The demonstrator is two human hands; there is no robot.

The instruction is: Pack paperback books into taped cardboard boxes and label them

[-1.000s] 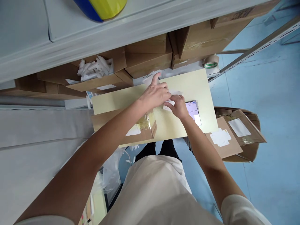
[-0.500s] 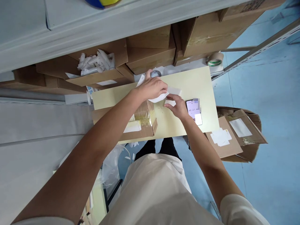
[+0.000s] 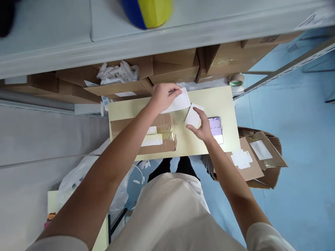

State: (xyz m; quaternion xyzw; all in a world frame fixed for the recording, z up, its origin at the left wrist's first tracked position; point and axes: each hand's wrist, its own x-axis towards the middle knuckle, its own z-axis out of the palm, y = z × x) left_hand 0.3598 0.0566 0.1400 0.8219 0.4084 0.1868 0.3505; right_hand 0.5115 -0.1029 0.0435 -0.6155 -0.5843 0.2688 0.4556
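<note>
Left hand [image 3: 162, 96] is pinched on a white, flat, rectangular paper sheet [image 3: 180, 103] above the desk [image 3: 214, 97]. Right hand [image 3: 202, 125] grips a smaller white label [image 3: 193, 116] beside the phone [image 3: 216, 127].

The person wears a cream-white short-sleeved top of plain cloth, its loose front filling the lower middle of the view. One short sleeve shows at the bottom left corner and the other at the bottom right, each ending high on the upper arm. Both forearms are bare, with no watch, band or glove. The left hand [image 3: 162, 97] and right hand [image 3: 202, 124] carry no rings. Below the top's hem, black trousers show.
</note>
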